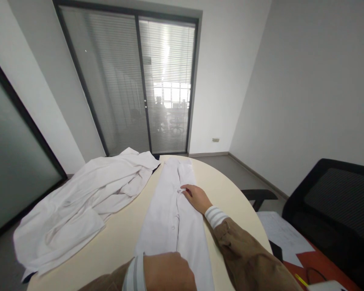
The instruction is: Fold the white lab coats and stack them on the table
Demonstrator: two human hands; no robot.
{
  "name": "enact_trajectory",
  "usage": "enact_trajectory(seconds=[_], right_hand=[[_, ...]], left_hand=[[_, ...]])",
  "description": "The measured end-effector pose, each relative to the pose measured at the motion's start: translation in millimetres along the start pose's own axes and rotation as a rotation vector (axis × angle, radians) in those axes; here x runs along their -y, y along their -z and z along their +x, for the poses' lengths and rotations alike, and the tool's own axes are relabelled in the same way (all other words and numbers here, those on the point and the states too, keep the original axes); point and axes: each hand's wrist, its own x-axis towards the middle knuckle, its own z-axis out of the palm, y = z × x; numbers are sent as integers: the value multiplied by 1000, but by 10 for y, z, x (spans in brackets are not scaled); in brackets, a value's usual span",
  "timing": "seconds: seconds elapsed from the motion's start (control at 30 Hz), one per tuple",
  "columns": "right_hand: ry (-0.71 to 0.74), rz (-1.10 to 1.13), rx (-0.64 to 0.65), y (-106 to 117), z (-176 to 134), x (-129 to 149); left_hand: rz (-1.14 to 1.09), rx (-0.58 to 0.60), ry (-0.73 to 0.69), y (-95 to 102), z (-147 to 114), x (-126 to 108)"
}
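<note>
A white shirt (160, 220) lies on the round table, folded into a long narrow strip with its buttoned front facing up. My right hand (196, 197) pinches a bit of the shirt's front edge, about two thirds of the way up the strip. At the bottom of the view my left hand (170, 271) rests over the near part of the shirt. Its fingers are cut off by the frame and turned away, so what they do is hidden. A second white garment (87, 198) lies in a loose, crumpled heap to the left.
The cream table (227, 188) has a curved far edge. A black mesh chair (336, 202) stands at the right, beside papers (283, 230) on a red surface and a yellow pencil-like stick (301, 279). Behind are glass doors with blinds (166, 89).
</note>
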Motion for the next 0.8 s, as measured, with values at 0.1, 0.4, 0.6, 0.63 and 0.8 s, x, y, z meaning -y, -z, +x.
enact_trajectory(seconds=[0.1, 0.4, 0.6, 0.63, 0.8], right_hand=[[43, 9, -18, 20, 5, 19], [-116, -72, -214, 60, 91, 147], [-126, -82, -91, -97, 82, 210], [-92, -96, -67, -119, 74, 206], [81, -176, 8, -169, 116, 73]], left_hand=[[-32, -15, 68, -115, 27, 19], [-32, 56, 196, -7, -31, -12], [-67, 47, 446, -95, 48, -67], [-76, 62, 469, -114, 66, -64], [-94, -15, 349, -204, 135, -6]])
